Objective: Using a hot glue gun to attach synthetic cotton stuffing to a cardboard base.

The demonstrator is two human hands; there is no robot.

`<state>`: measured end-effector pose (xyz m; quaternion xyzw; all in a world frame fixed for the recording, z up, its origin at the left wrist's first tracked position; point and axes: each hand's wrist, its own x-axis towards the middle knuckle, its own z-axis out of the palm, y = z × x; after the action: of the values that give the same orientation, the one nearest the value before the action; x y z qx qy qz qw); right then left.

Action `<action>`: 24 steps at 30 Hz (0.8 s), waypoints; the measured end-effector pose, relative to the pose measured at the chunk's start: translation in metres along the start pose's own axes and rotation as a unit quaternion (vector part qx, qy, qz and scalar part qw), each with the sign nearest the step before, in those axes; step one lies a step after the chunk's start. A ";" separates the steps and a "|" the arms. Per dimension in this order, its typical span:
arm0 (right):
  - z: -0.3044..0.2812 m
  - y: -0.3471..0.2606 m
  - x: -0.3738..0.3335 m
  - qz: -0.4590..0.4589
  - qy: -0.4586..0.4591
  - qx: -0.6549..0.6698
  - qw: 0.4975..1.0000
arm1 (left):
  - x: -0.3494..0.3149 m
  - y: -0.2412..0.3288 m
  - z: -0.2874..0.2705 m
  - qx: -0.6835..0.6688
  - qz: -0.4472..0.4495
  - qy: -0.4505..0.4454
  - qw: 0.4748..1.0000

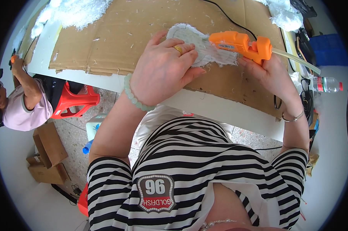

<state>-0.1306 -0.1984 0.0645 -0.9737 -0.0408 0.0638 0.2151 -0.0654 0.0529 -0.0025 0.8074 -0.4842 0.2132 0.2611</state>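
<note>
In the head view, the fuzzy white sole-shaped pad (201, 47) lies on cardboard (116, 38) over the tabletop (104, 81), between the hands, its long axis running from far left to near right. The left hand (162, 67), nearer, rests loosely open with bent fingers on it, while the right hand (268, 75) grips an orange glue gun (237, 42), nozzle over its middle. Contents of the red-capped clear bottle (328, 84) at right and open carton (50, 144) at left cannot be told.

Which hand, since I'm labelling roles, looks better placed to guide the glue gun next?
Probably the right hand: it holds the glue gun, pointed across the fuzzy white piece, while the left hand rests on that piece.
</note>
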 end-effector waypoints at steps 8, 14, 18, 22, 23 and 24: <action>-0.005 0.004 -0.012 -0.035 0.057 0.063 0.996 | 0.000 0.000 0.000 0.001 0.002 -0.003 1.000; 0.000 0.010 -0.013 0.014 0.008 0.059 0.998 | 0.001 0.001 0.000 0.000 0.001 -0.004 1.000; -0.005 -0.002 -0.011 0.078 -0.030 0.057 0.995 | 0.000 -0.001 0.001 0.003 -0.004 -0.005 1.000; -0.003 0.005 -0.012 0.060 -0.025 0.038 0.997 | 0.001 -0.001 0.001 0.003 -0.006 -0.007 1.000; -0.003 0.005 -0.012 0.062 -0.024 0.033 0.997 | 0.001 0.000 0.001 0.003 -0.006 -0.007 1.000; -0.003 0.005 -0.012 0.063 -0.024 0.033 0.997 | 0.001 0.000 0.001 0.002 -0.006 -0.007 1.000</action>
<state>-0.1416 -0.2057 0.0661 -0.9648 0.0173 0.1018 0.2419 -0.0647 0.0520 -0.0025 0.8122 -0.4810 0.2065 0.2575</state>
